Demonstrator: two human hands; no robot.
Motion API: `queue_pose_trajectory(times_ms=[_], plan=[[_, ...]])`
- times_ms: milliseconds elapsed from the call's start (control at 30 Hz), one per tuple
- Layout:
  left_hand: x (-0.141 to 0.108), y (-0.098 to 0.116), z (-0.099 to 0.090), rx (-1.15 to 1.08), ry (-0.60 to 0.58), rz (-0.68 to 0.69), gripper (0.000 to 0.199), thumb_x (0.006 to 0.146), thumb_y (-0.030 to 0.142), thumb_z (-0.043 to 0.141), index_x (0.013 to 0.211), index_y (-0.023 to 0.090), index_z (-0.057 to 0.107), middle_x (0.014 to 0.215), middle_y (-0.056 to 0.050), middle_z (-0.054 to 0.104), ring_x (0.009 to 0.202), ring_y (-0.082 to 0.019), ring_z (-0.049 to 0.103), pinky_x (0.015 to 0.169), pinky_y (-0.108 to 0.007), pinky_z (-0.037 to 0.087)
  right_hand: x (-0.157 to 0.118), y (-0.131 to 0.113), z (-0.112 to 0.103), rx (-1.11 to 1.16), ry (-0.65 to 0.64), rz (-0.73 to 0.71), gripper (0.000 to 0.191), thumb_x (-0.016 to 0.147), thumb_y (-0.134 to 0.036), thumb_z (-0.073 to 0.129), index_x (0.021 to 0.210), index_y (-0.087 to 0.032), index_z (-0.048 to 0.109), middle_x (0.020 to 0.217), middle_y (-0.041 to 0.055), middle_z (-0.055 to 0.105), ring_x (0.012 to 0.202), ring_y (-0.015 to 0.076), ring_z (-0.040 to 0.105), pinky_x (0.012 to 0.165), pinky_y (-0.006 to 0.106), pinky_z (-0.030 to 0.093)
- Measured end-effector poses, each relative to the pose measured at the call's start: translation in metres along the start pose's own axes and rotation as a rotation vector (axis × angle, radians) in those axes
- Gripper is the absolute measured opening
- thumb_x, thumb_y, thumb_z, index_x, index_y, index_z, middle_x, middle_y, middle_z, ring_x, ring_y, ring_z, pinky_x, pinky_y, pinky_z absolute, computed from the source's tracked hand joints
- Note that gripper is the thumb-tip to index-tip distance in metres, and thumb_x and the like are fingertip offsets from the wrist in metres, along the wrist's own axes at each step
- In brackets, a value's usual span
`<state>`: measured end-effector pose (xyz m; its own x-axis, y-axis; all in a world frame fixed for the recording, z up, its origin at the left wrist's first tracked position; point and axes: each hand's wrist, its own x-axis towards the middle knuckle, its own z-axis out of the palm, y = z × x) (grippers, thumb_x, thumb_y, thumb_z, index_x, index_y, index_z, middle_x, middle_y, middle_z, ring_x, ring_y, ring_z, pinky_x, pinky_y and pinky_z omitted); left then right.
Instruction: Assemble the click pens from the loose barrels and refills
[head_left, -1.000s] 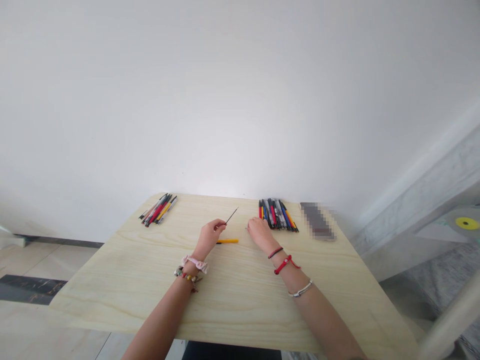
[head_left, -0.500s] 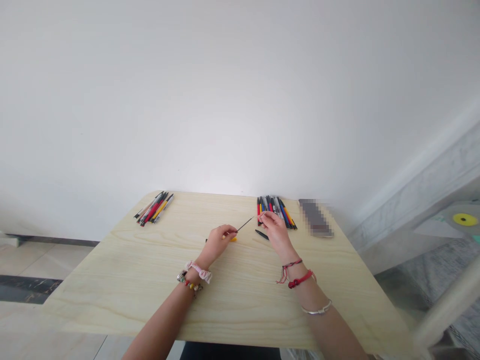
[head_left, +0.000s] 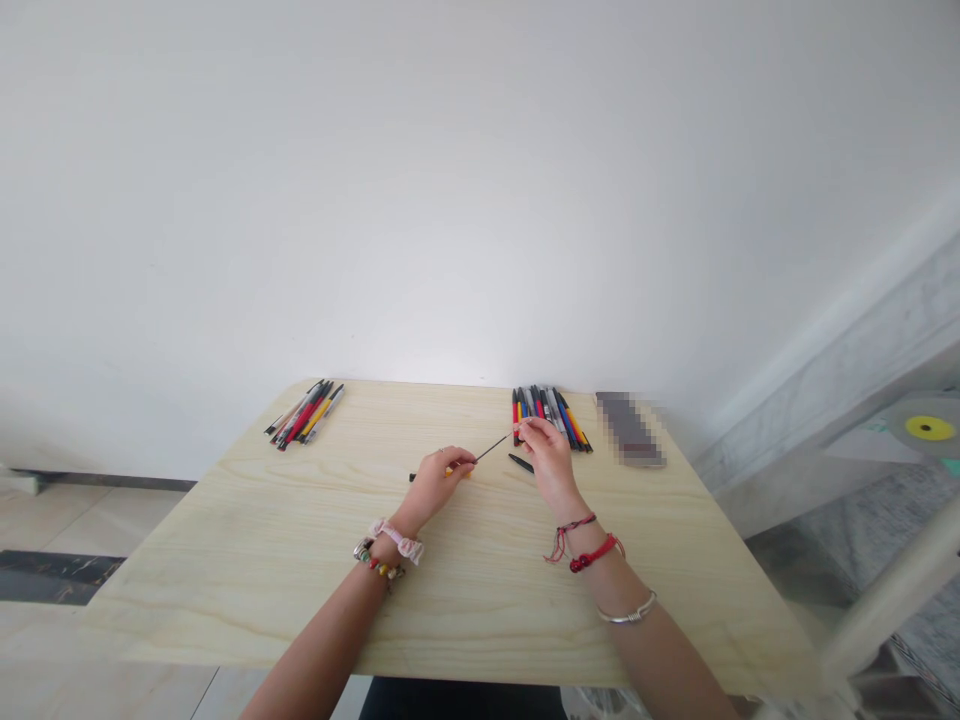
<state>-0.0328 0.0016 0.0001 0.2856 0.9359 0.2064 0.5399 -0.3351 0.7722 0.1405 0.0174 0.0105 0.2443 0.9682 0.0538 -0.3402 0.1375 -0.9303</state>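
Note:
My left hand [head_left: 441, 476] pinches the near end of a thin dark pen refill [head_left: 492, 449], which slants up toward my right hand. A yellow pen barrel [head_left: 469, 475] with a black end lies below the left hand, mostly covered by it. My right hand [head_left: 547, 450] is closed at the fingertips just beyond the refill's far tip. Whatever it pinches there is too small to name. Beside the right hand, a black pen piece [head_left: 520, 463] rests on the table.
Several pens [head_left: 536, 403] lie side by side behind my right hand. Another bunch of pens [head_left: 307, 412] is at the table's back left. A blurred dark flat object [head_left: 630, 430] lies at the back right. The wooden table [head_left: 480, 600] meets a white wall.
Both hands keep their grips in nearly the same place. The right hand has shifted very slightly left relative to the table, and the view has tilted a little.

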Motion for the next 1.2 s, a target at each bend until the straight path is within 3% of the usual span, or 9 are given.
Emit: queue_pose_trajectory(times_ms=[200, 500, 1200], plan=[[0.0, -0.001, 0.001, -0.018, -0.007, 0.023, 0.016, 0.076, 0.023, 0.046, 0.078, 0.018, 0.062, 0.076, -0.002, 0.065, 0.073, -0.014, 0.057, 0.069, -0.025, 0.044, -0.002, 0.002, 0.001, -0.059, -0.056, 0.043, 0.023, 0.053, -0.032, 0.068, 0.07, -0.017, 0.06, 0.065, 0.0011, 0.063, 0.058, 0.0105, 0.053, 0.046, 0.02, 0.036], [0.0, 0.0, 0.0, -0.014, 0.008, 0.016, 0.016, 0.076, 0.024, 0.047, 0.077, 0.018, 0.062, 0.075, -0.002, 0.065, 0.073, -0.014, 0.057, 0.069, -0.025, 0.044, -0.001, -0.004, 0.001, -0.009, 0.0, 0.014, 0.022, 0.053, -0.031, 0.068, 0.069, -0.017, 0.059, 0.067, 0.0013, 0.063, 0.055, 0.0095, 0.05, 0.046, 0.022, 0.036], [-0.001, 0.003, 0.0, -0.074, 0.022, 0.056, 0.016, 0.077, 0.025, 0.047, 0.079, 0.017, 0.061, 0.076, -0.003, 0.063, 0.071, -0.013, 0.056, 0.068, -0.024, 0.044, -0.019, 0.006, 0.013, -0.203, -0.198, 0.055, 0.017, 0.056, -0.03, 0.066, 0.067, -0.017, 0.062, 0.065, 0.0003, 0.061, 0.058, 0.0109, 0.051, 0.048, 0.021, 0.035]])
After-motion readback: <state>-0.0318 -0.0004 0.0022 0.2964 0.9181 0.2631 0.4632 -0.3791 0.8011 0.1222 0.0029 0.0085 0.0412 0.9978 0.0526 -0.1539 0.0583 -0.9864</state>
